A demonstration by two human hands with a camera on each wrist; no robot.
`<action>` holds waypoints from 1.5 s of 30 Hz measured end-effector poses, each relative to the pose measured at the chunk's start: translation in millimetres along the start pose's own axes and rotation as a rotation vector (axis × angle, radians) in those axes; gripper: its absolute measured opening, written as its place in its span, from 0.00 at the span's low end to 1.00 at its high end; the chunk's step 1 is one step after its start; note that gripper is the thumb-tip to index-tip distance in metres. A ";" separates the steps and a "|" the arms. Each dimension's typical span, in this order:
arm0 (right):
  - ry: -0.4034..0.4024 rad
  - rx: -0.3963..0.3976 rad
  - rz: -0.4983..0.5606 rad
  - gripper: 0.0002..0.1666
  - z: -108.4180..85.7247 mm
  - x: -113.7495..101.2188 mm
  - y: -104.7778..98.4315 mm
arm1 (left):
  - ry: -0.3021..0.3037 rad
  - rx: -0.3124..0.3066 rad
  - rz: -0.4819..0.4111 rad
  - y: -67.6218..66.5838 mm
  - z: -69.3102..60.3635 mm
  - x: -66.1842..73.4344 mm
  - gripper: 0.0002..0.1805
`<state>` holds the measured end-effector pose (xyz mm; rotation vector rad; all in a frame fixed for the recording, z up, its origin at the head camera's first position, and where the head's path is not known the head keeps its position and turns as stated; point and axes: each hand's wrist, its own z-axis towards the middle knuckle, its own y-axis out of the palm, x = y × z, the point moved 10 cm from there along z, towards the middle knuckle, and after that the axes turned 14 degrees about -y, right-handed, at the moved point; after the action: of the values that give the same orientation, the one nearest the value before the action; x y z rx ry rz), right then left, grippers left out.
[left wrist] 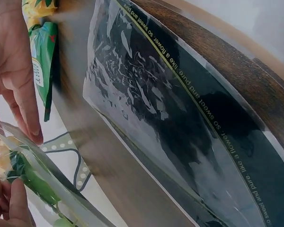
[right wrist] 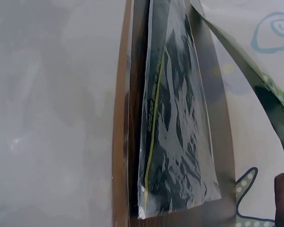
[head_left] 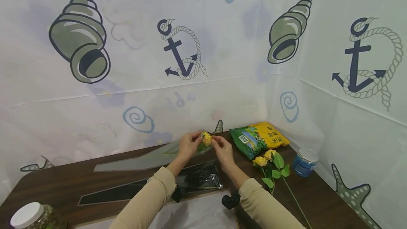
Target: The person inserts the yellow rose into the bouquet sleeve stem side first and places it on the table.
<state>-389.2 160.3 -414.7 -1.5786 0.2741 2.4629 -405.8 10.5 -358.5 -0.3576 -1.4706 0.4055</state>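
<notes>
A yellow artificial rose (head_left: 206, 139) is held up over the back of the table, its green stem inside a clear flower sleeve (left wrist: 68, 198) that slants down to the left. My left hand (head_left: 188, 146) pinches the rose just under its bloom, fingertips bunched at the leaves in the left wrist view. My right hand (head_left: 223, 149) is at the right side of the bloom, thumb and forefinger at the sleeve's open edge. Below both hands lies a black-and-clear flower sleeve (right wrist: 177, 123) with yellow lettering along its edge.
Two yellow roses (head_left: 260, 161) with leafy stems lie at the right. Behind them is a green and yellow bag (head_left: 259, 139); a blue can (head_left: 305, 162) stands beside. A white-lidded jar (head_left: 27, 215) is at front left. A pale sheet (head_left: 197, 211) covers the table's front.
</notes>
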 end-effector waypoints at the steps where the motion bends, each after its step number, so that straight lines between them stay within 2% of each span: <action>1: 0.016 -0.011 0.019 0.17 -0.4 1.6 0.6 | 0.003 -0.005 -0.007 0.6 0.8 -0.9 0.15; 4: 0.050 -0.051 0.076 0.22 -2.3 2.9 3.7 | 0.016 -0.009 -0.029 1.0 3.9 -2.9 0.15; 5: 0.058 -0.069 0.098 0.23 -3.1 2.7 5.4 | 0.051 0.000 -0.036 2.9 9.6 -7.6 0.16; 6: 0.066 -0.091 0.112 0.24 -4.0 2.3 7.3 | 0.058 0.005 -0.031 2.4 10.3 -7.6 0.16; 8: 0.059 -0.146 0.109 0.24 -5.6 0.2 11.3 | 0.062 0.012 -0.026 1.9 11.2 -7.8 0.16; 11: 0.038 -0.217 0.071 0.25 -7.8 -2.4 15.9 | 0.040 0.007 -0.030 1.6 9.9 -7.5 0.15; 13: 0.020 -0.240 0.046 0.27 -8.5 -3.1 16.9 | -0.006 -0.009 -0.018 0.2 2.9 -2.5 0.15; 25: -0.030 -0.214 -0.014 0.19 -8.6 -5.9 15.1 | -0.039 -0.002 0.025 2.4 -0.8 -3.5 0.14; 29: -0.047 -0.201 -0.041 0.18 -9.2 -8.7 14.1 | -0.013 0.007 0.058 1.1 -1.5 0.9 0.14; 33: -0.022 -0.164 -0.032 0.20 -8.0 -7.6 11.3 | 0.067 0.017 0.100 -2.7 -1.9 5.6 0.16; 35: -0.003 -0.140 -0.030 0.20 -6.4 -6.2 8.5 | 0.105 0.017 0.146 -4.3 -2.8 3.8 0.20; 37: 0.014 -0.117 -0.035 0.20 -4.7 -4.0 5.2 | 0.152 0.014 0.232 -4.9 -3.5 -0.5 0.26; 40: 0.022 -0.102 -0.037 0.20 -2.0 -2.6 2.3 | 0.170 -0.022 0.383 -4.3 -4.9 -13.9 0.38; 42: 0.027 -0.102 -0.031 0.20 -1.3 -2.5 2.4 | 0.169 -0.052 0.474 -3.9 -4.6 -24.6 0.45; 45: 0.037 -0.109 -0.020 0.21 -1.2 -2.3 4.2 | 0.120 -0.100 0.538 -5.4 -2.7 -41.2 0.51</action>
<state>-388.4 155.8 -412.9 -1.6617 0.1312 2.4741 -405.2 -13.7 -392.4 -0.8505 -1.2672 0.7258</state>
